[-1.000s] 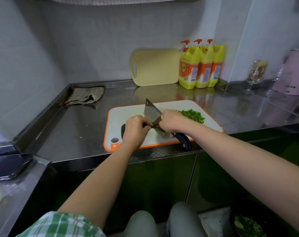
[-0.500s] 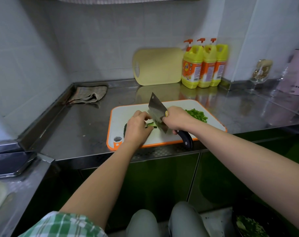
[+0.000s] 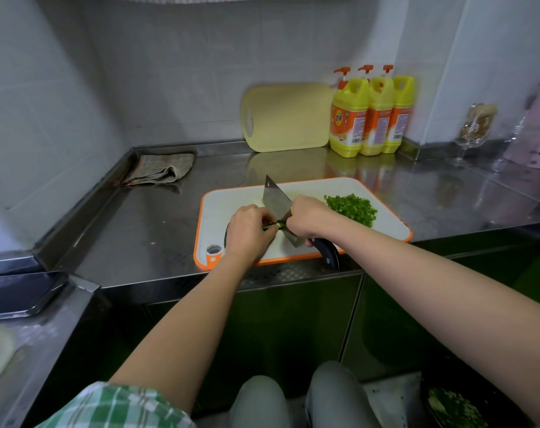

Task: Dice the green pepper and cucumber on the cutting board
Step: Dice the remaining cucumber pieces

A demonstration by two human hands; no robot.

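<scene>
A white cutting board (image 3: 392,225) with an orange rim lies on the steel counter. A pile of diced green pepper (image 3: 353,208) sits on its right half. My left hand (image 3: 248,231) grips the cucumber (image 3: 227,234), whose dark end shows by my wrist and whose cut green end (image 3: 273,225) shows at my fingertips. My right hand (image 3: 309,216) grips a cleaver (image 3: 275,197) by its black handle (image 3: 329,253), with the blade against the cucumber's cut end. Most of the cucumber is hidden under my left hand.
A yellow board (image 3: 288,117) leans on the wall beside three yellow detergent bottles (image 3: 372,114). A folded cloth (image 3: 160,169) lies at the back left. A glass (image 3: 475,128) and a pink appliance (image 3: 537,131) stand at the right. A dark bowl (image 3: 454,403) of green pieces sits on the floor.
The cleaver has gone up and down against the cucumber, and its blade now sits lower at the cut end. My left hand stays on the cucumber.
</scene>
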